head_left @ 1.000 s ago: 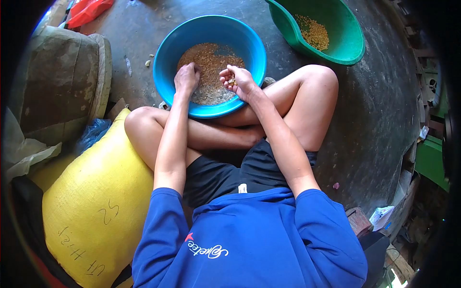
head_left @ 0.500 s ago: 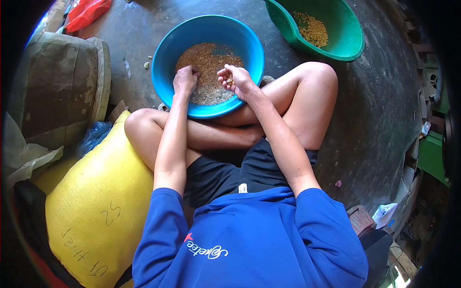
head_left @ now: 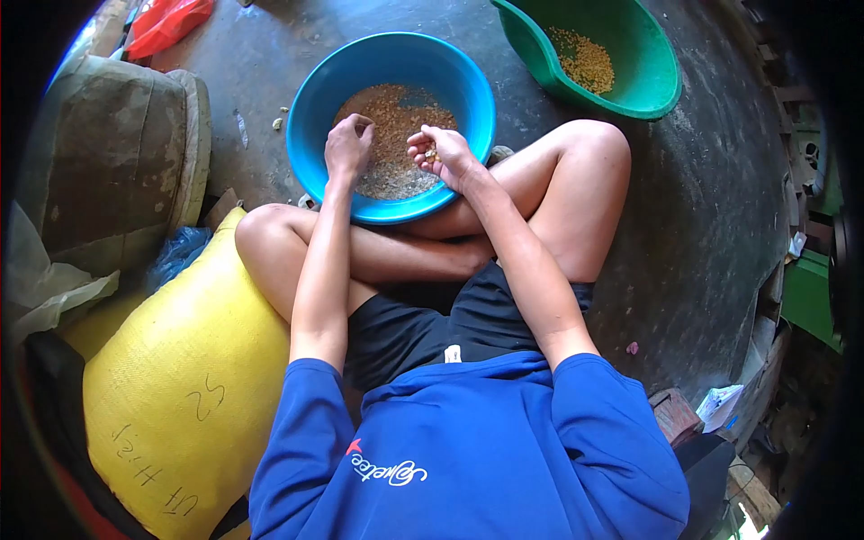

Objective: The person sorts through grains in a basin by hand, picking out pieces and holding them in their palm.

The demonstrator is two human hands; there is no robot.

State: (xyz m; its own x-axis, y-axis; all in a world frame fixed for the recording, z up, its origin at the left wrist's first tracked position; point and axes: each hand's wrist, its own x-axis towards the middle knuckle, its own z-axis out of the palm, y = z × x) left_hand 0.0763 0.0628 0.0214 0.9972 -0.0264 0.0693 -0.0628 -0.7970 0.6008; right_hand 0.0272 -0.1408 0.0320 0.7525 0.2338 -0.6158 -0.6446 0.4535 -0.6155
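Note:
A blue basin (head_left: 391, 213) rests at my crossed legs, with brown and pale grain bits (head_left: 396, 135) spread over its bottom. Over the left part of the grain is my left hand (head_left: 349, 147), its fingers bent and close together; whatever they pinch is too small to make out. My right hand (head_left: 443, 155) is turned palm up at the basin's right side, its fingers curled around several yellowish kernels (head_left: 432, 156).
A green basin (head_left: 643, 54) with yellow kernels stands at the upper right. At the left are a full yellow sack (head_left: 189, 378), a large brown container (head_left: 108, 153) and a blue plastic bag (head_left: 178, 255). A red bag (head_left: 168, 25) lies at the upper left.
My left hand has lifted slightly off the grain, and its fingers have shifted. My right hand stays nearly in place, still curled around the kernels.

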